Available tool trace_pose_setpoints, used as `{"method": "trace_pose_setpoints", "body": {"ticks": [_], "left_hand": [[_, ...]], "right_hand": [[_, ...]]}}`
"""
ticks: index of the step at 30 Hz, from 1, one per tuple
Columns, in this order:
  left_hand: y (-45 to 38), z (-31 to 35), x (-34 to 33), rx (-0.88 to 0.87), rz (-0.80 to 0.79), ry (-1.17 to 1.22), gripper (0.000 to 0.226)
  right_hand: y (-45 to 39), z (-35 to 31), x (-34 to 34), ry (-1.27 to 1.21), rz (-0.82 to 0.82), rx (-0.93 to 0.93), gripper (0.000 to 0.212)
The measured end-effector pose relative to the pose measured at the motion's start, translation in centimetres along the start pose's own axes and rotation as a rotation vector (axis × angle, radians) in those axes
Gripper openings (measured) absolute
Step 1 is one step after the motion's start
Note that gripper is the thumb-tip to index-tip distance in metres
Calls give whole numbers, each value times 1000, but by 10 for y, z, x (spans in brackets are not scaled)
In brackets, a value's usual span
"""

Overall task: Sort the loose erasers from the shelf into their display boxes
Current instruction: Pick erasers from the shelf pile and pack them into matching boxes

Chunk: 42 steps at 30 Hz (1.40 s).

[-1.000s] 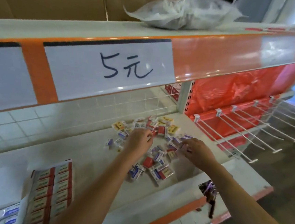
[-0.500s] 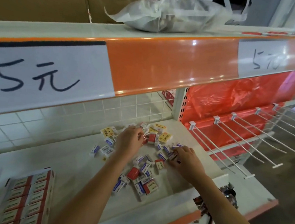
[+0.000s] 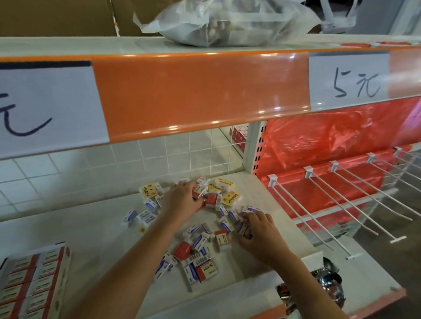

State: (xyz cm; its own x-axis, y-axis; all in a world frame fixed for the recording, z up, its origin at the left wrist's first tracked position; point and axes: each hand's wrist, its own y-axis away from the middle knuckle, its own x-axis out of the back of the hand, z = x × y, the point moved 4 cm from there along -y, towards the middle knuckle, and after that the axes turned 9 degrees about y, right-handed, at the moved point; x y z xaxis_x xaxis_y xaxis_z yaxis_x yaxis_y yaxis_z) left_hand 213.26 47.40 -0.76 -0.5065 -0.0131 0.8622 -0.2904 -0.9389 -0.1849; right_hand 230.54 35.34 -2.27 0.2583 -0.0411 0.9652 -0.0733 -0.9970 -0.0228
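I'm over the pile of loose erasers [image 3: 198, 224] now, and I take that heap on the white shelf [image 3: 76, 226] as my landmark. My left hand [image 3: 182, 202] sits at the far edge of the pile, fingers curled onto a red-sleeved eraser [image 3: 198, 196], and it looks like a pinch to lift that one clear of its neighbours. My right hand [image 3: 256, 233] works the pile's right side, fingers bent round a small bunch of blue-and-white erasers [image 3: 243, 228]; I judge I'm gathering one kind per hand so each goes to its own box. How many the right hand holds, I cannot tell.

The display box [image 3: 33, 278] lies well to the left of the pile, near the shelf's front, already packed with red-and-white rows. Yellow erasers [image 3: 229, 198] stay at the far right of the heap, untouched.

Room to move: left of the pile the shelf surface is bare, a good lane toward the box. Right of the pile the shelf ends at an upright post [image 3: 255, 148], and beyond it white peg hooks [image 3: 332, 210] stick out, so I'd keep my right elbow in. Above the pile the orange price rail [image 3: 184, 98] overhangs low; lifts should stay shallow. The front lip is close to the nearest erasers, so a careless sweep could knock some off.
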Motion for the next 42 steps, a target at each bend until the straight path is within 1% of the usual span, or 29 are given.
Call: {"method": "trace_pose_setpoints", "body": {"ticks": [3,6,8,12,17,21,26,29,32,34,38,42], "left_hand": [[-4,-2,-4,27,-45,-4,63],[-11,-4,-7,33,-158,9,75],[-15,-2,-5,36,-235,26,77],[-21,1,1,14,-316,-29,86],[-25,5,6,25,-381,-18,74],[-23,5,7,37,-349,-12,67],[-12,4,13,17,-230,-57,56],[-1,2,15,6,-192,-51,59],[11,-1,18,29,-181,25,63],[20,-1,22,55,-174,92,62],[41,1,30,119,-180,272,57],[62,2,34,141,-199,464,54]], "right_hand": [[1,1,-1,-3,9,-6,54],[2,1,-3,26,28,-36,58],[0,0,-3,57,36,-62,59],[-1,-1,-2,72,39,-84,57],[0,1,0,91,25,-51,52],[2,2,3,119,10,-19,52],[3,-3,15,60,53,-23,54],[4,-7,22,11,94,-31,50],[6,-15,27,-92,122,0,47],[8,-21,28,-154,116,43,49],[13,-34,21,-290,17,87,49],[21,-46,13,-462,-58,120,46]]}}
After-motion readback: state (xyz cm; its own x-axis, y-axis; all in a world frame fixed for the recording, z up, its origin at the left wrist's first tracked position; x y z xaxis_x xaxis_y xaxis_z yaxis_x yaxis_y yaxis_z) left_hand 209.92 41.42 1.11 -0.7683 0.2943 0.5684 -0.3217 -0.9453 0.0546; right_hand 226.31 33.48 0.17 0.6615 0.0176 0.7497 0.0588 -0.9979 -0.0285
